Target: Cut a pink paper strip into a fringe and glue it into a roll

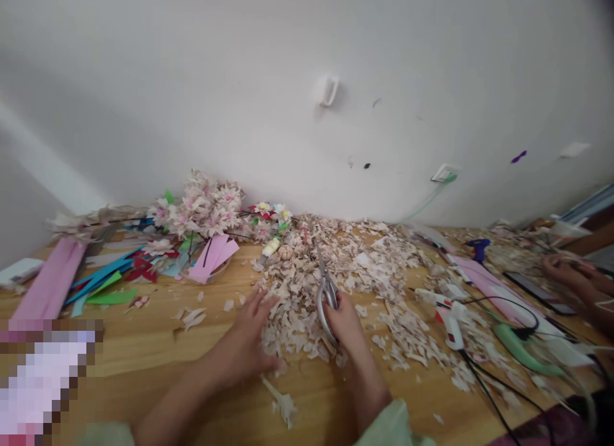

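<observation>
My right hand (pixel 343 321) is closed round the handles of silver scissors (pixel 328 286), whose blades point away over the pile of pale, petal-like scraps (pixel 297 305). At the pile's left edge, my left hand (pixel 252 334) has its fingers spread and holds nothing. One pale piece with a long stem (pixel 285 406) lies on the wooden table (pixel 158 347) between my forearms, near the front. Behind my left hand stand a small yellowish bottle (pixel 271 246) and a heap of pale blossoms with pink centres (pixel 206 206).
Pink paper strips (pixel 50 279) and blue strips (pixel 108 273) lie at the left. At the right are a white glue gun (pixel 451 324) with black cables, a blue glue gun (pixel 478 247), a green power strip (pixel 522 353) and a phone (pixel 537 292). Another person's hands (pixel 573 276) rest at the far right.
</observation>
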A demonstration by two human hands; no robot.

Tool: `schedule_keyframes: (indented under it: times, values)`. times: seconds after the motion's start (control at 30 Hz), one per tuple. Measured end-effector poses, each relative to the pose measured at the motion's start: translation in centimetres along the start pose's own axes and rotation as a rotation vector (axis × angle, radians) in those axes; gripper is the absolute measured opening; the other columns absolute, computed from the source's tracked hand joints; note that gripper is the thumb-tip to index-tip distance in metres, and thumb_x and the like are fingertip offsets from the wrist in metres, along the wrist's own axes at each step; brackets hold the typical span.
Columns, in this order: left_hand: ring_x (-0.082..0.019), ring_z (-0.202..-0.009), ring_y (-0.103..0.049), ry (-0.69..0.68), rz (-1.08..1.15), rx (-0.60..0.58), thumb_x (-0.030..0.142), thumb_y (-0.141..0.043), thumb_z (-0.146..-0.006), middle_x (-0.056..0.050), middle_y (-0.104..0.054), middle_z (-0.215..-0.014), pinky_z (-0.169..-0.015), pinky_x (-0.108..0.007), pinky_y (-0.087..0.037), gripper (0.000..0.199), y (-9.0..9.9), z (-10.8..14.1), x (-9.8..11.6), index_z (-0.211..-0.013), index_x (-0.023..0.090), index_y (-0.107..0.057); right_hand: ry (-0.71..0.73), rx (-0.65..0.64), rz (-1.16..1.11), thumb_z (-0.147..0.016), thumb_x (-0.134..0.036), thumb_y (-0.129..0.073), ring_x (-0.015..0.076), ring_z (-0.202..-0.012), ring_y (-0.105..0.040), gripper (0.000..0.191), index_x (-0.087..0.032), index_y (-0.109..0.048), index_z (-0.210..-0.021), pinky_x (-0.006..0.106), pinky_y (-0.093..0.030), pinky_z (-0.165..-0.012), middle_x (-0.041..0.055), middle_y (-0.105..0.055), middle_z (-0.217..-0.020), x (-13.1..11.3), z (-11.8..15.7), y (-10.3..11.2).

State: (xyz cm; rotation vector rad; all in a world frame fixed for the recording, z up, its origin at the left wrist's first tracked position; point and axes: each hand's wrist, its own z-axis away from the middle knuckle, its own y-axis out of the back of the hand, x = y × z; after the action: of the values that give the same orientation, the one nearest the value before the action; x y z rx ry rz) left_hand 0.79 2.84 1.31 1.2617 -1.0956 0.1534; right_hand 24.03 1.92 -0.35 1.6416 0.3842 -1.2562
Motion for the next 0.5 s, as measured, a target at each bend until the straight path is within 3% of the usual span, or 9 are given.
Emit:
schedule_keyframes:
  times: [0.07, 0.1, 0.2, 0.33, 0.4, 0.5]
  values:
    - [-0.039, -0.136, -0.008, -0.005, -0.031, -0.180, 0.041, -0.078, -0.042, -0.016, -0.012, -0.150, -0.105, -0.056, -0.020, 0.110, 0.2, 1.1, -0.5, -0.138, 0.025, -0.028, 0.024, -0.008, -0.019, -0.061, -0.037, -0.057, 0.0216, -0.067, -0.058, 0.022, -0.021, -0.055, -0.076, 0.030, -0.041, -0.062, 0.0016, -0.063, -0.070, -0.2, 0.2, 0.0]
    - [-0.039, -0.136, -0.005, 0.011, -0.065, -0.207, 0.042, -0.079, -0.038, -0.017, -0.009, -0.151, -0.105, -0.056, -0.019, 0.116, 0.1, 1.6, -0.8, -0.139, 0.024, -0.025, 0.033, -0.010, -0.031, -0.061, -0.037, -0.057, 0.0219, -0.067, -0.059, 0.023, -0.021, -0.055, -0.077, 0.030, -0.042, -0.062, 0.0021, -0.063, -0.071, -0.3, 0.2, 0.1]
    - [-0.041, -0.135, 0.004, 0.109, -0.197, -0.152, 0.045, -0.081, -0.030, -0.023, -0.001, -0.150, -0.106, -0.057, -0.014, 0.131, -0.9, 2.5, -1.9, -0.141, 0.016, -0.019, 0.054, -0.012, -0.067, -0.063, -0.041, -0.056, 0.0226, -0.068, -0.059, 0.027, -0.020, -0.055, -0.080, 0.030, -0.042, -0.062, 0.0036, -0.064, -0.073, -0.4, 0.2, 0.4]
    - [-0.040, -0.134, 0.006, 0.060, -0.240, -0.152, 0.052, -0.079, -0.032, -0.020, -0.004, -0.150, -0.106, -0.059, -0.006, 0.130, -2.8, 2.1, -1.5, -0.142, 0.018, -0.018, 0.077, -0.039, -0.113, -0.063, -0.043, -0.055, 0.0232, -0.069, -0.059, 0.029, -0.019, -0.055, -0.079, 0.030, -0.042, -0.062, 0.0051, -0.064, -0.073, -0.9, 0.2, 0.9]
    - [-0.040, -0.135, 0.004, 0.025, -0.229, -0.204, 0.057, -0.076, -0.036, -0.020, -0.005, -0.150, -0.106, -0.059, -0.006, 0.125, -3.5, 1.3, -0.5, -0.141, 0.018, -0.019, 0.083, -0.061, -0.125, -0.063, -0.043, -0.055, 0.0233, -0.068, -0.059, 0.029, -0.018, -0.055, -0.079, 0.030, -0.043, -0.062, 0.0053, -0.064, -0.072, -1.1, 0.4, 1.3]
    - [-0.038, -0.135, 0.007, 0.033, -0.220, -0.190, 0.059, -0.071, -0.047, -0.020, -0.002, -0.150, -0.106, -0.059, -0.007, 0.117, -4.4, -0.5, 1.4, -0.142, 0.016, -0.017, 0.090, -0.093, -0.135, -0.063, -0.041, -0.057, 0.0231, -0.067, -0.059, 0.029, -0.018, -0.056, -0.080, 0.030, -0.043, -0.062, 0.0053, -0.065, -0.072, -1.4, 0.9, 2.3]
